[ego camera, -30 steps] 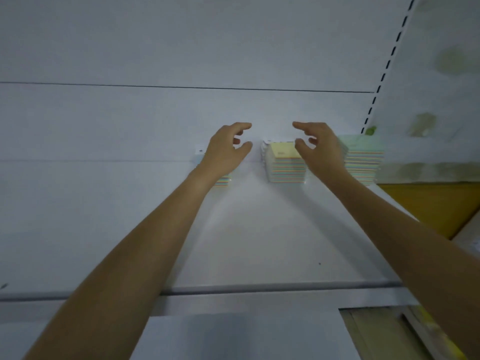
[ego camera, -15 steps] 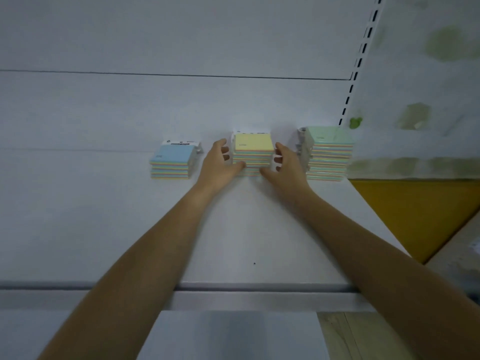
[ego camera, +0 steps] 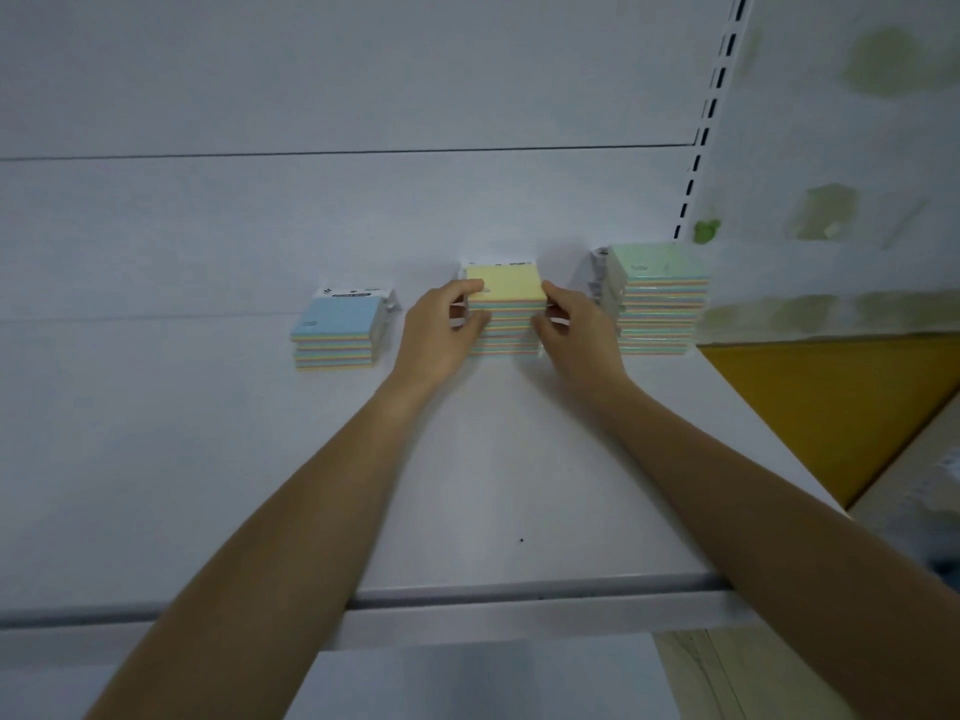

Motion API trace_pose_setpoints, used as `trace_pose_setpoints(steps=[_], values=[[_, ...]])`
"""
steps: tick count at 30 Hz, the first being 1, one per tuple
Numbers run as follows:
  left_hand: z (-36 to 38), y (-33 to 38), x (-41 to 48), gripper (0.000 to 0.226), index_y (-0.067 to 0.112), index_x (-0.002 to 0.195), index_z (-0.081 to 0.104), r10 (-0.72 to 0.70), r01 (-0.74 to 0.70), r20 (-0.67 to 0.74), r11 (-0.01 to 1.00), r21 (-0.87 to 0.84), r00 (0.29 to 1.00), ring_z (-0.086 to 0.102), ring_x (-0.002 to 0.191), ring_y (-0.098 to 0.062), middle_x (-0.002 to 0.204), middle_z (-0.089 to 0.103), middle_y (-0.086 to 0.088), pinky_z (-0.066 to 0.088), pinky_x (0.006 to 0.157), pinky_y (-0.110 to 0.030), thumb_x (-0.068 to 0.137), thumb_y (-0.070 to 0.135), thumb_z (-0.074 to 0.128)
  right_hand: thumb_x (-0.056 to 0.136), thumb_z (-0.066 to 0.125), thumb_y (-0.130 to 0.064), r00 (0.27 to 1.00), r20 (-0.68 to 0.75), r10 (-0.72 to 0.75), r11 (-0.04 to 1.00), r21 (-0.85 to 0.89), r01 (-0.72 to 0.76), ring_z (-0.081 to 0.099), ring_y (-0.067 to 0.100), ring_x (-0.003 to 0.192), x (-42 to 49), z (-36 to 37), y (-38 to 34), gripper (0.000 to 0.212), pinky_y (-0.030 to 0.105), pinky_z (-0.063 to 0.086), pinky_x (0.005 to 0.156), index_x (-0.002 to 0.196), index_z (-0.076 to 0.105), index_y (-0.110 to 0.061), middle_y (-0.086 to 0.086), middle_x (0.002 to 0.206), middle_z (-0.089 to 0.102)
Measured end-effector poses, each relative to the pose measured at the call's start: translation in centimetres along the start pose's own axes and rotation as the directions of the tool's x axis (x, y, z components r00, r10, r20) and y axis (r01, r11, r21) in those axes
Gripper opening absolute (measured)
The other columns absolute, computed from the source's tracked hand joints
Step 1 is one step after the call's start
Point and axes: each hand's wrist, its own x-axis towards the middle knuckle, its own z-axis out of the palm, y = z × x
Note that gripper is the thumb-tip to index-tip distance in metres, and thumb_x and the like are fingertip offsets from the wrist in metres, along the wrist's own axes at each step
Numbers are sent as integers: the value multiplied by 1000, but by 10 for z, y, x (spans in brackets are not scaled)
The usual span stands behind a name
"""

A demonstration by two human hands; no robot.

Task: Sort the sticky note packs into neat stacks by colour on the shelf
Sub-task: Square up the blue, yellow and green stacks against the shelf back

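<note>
Three stacks of sticky note packs stand in a row at the back of the white shelf [ego camera: 519, 485]. The blue-topped stack [ego camera: 337, 335] is low and on the left. In the middle is the yellow-topped stack [ego camera: 505, 309]. The green-topped stack [ego camera: 657, 298] is the tallest, on the right. My left hand [ego camera: 439, 335] grips the left side of the yellow stack, thumb and fingers curled round its upper packs. My right hand [ego camera: 576, 330] grips the same stack's right side.
The shelf's grey front rail [ego camera: 519, 589] runs across below my forearms. A slotted upright [ego camera: 701, 142] rises at the back right. A yellow panel [ego camera: 831, 407] lies beyond the shelf's right end, with wooden flooring [ego camera: 727, 678] below.
Both hands dropped from above the stacks onto the sides of the yellow stack and have now climbed to grip its upper packs. The camera view has shifted, showing all three stacks.
</note>
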Motion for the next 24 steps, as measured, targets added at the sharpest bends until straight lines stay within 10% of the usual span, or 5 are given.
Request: trace_pose_setpoints(steps=[13, 17, 24], values=[[-1, -10, -5, 62, 15, 136, 41, -75, 89, 133, 991, -101, 988, 57, 113, -23, 130, 55, -11, 47, 93, -28, 80, 16, 69, 83, 62, -7, 986, 94, 136, 977, 155, -150, 57, 12, 101, -1, -2, 5, 52, 24, 45, 97, 132, 46, -4, 2, 111, 59], [-2, -12, -5, 59, 16, 134, 44, -89, 100, 94, 988, -116, 992, 57, 100, -14, 124, 61, -11, 44, 75, -5, 80, 7, 66, 83, 58, -2, 995, 68, 77, 997, -13, -76, 63, 17, 98, 1, 2, 8, 32, 7, 39, 66, 115, 61, -4, 11, 112, 68], [-4, -9, -5, 68, 20, 139, 37, -157, 176, 124, 971, -161, 980, 58, 96, -17, 110, 57, -7, 42, 65, 3, 80, 6, 67, 84, 57, -3, 996, 62, 66, 997, -42, -64, 62, 18, 101, -1, 0, 7, 32, 6, 38, 69, 115, 61, -5, 11, 113, 67]])
